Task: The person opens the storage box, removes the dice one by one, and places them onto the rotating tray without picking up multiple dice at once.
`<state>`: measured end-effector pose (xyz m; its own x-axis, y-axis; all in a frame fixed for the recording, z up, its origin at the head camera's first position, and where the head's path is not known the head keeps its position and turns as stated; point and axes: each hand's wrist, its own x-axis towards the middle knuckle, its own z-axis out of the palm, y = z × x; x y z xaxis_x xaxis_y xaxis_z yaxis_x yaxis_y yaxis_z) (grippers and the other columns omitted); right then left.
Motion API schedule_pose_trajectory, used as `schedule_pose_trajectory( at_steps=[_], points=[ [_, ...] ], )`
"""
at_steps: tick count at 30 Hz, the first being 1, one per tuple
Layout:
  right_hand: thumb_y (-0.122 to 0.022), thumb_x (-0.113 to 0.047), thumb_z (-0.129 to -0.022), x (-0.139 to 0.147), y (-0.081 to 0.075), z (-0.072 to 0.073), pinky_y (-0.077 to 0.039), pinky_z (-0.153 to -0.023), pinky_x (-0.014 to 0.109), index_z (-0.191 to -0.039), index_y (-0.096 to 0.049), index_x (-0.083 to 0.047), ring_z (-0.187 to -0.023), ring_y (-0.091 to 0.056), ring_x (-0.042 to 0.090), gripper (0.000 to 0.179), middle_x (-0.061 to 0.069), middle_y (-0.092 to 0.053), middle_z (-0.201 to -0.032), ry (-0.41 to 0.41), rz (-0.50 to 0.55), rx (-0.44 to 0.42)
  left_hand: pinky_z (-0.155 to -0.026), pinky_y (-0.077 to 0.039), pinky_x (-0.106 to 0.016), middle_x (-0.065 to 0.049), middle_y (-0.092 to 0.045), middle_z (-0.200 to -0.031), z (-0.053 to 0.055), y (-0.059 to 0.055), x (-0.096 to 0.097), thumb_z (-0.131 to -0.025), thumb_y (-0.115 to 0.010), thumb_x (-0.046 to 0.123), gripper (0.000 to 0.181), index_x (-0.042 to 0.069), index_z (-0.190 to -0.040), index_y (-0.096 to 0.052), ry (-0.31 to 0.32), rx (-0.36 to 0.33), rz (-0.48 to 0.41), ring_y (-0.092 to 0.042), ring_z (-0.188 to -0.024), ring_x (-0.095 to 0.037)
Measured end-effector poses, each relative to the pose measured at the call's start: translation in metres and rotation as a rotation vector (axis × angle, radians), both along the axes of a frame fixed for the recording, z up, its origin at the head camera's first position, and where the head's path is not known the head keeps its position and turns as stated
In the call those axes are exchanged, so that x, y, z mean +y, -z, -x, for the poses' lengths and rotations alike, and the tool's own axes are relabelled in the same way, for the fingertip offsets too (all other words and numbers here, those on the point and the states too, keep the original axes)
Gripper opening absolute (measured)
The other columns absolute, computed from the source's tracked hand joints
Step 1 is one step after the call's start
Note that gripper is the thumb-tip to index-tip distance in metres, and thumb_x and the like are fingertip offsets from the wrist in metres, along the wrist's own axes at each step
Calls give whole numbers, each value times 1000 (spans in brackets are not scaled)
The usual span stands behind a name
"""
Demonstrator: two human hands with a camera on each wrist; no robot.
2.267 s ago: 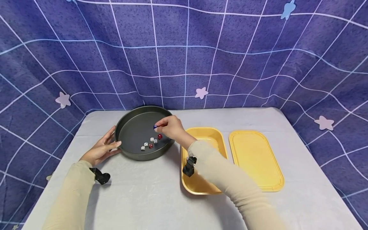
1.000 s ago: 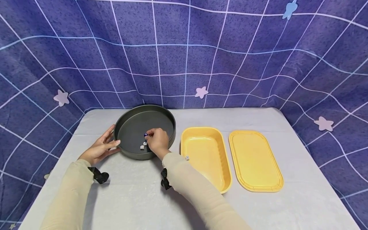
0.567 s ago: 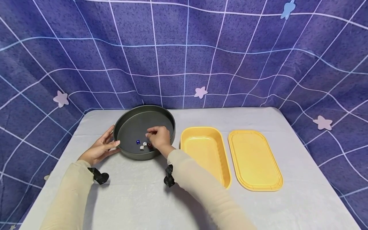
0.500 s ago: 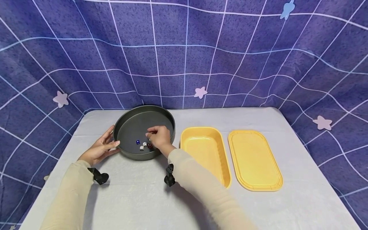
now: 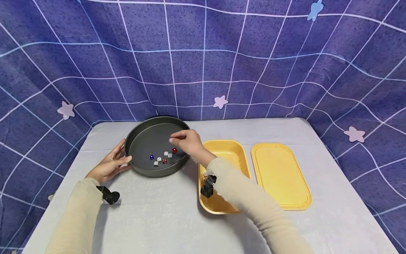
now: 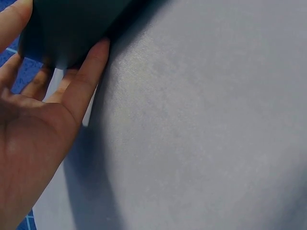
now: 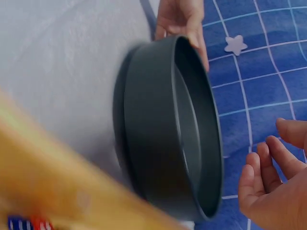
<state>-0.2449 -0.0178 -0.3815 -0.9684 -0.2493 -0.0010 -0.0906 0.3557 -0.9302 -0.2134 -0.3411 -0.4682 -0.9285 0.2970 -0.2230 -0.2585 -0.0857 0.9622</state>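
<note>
A dark round cake pan (image 5: pixel 158 173) stands at the back left of the table. My left hand (image 5: pixel 109 164) holds its left side, thumb at the rim and fingers along the outer wall. Inside, toward the front, lie a blue die (image 5: pixel 152 157), a red die (image 5: pixel 174 150), another red die (image 5: pixel 164 161) and several white dice (image 5: pixel 166 153). My right hand (image 5: pixel 190 143) hovers over the pan's right rim. In the right wrist view its thumb stands apart from loosely bent fingers (image 7: pixel 253 179), with nothing between them.
A yellow rectangular tub (image 5: pixel 244 151) stands right of the pan, partly hidden under my right forearm, with a white die (image 5: pixel 205 174) in it. Blue and red dice (image 7: pixel 20 223) show there in the right wrist view. A flat yellow lid (image 5: pixel 280 174) lies further right.
The blue die, earlier pinched in my right hand, now lies in the pan. That hand has drawn up and right, uncovering several dice. The left hand has stayed on the pan.
</note>
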Motion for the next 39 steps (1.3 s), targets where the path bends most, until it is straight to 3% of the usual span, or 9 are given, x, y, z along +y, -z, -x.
schedule_pose_trajectory(
  at_steps=[6,12,25,31,39],
  points=[
    [-72,-12,-86,30,-8,-3,-53,-74,19,-105,-73,-2,-85,-64,13,22,10,-72,-100,-46,49,16,-91,-54,-32,-11,25,-157,-1,-1,-1,-96,-54,1,91,35,-153,8,0,-4,11,16,-142,-40],
    [-71,-13,-87,58,-6,-4,-52,-73,19,-106,-73,-2,-81,-61,9,22,8,-72,-100,-90,53,-31,-89,-54,-30,-12,25,-157,-2,-2,-1,-96,-54,1,91,34,-153,9,2,0,14,16,-142,-40],
    [-69,-8,-87,105,26,-8,-55,-83,25,-108,-70,5,-88,-65,12,24,15,-70,-106,-132,36,-79,-93,-53,-34,-15,23,-157,0,-3,-1,-96,-56,3,92,32,-153,10,13,4,41,13,-142,-43],
    [-70,-4,-85,120,40,-10,-55,-79,23,-106,-70,7,-85,-66,13,23,17,-71,-103,-173,-34,-73,-91,-54,-33,-15,22,-157,-1,-5,0,-95,-56,2,92,30,-153,10,5,5,50,13,-142,-43],
    [-71,1,-82,122,48,-12,-56,-76,23,-108,-68,9,-86,-67,16,27,22,-69,-104,-243,-99,-179,-91,-54,-32,-16,21,-157,-2,-4,1,-96,-54,2,91,30,-153,10,11,16,39,12,-142,-42]
  ],
)
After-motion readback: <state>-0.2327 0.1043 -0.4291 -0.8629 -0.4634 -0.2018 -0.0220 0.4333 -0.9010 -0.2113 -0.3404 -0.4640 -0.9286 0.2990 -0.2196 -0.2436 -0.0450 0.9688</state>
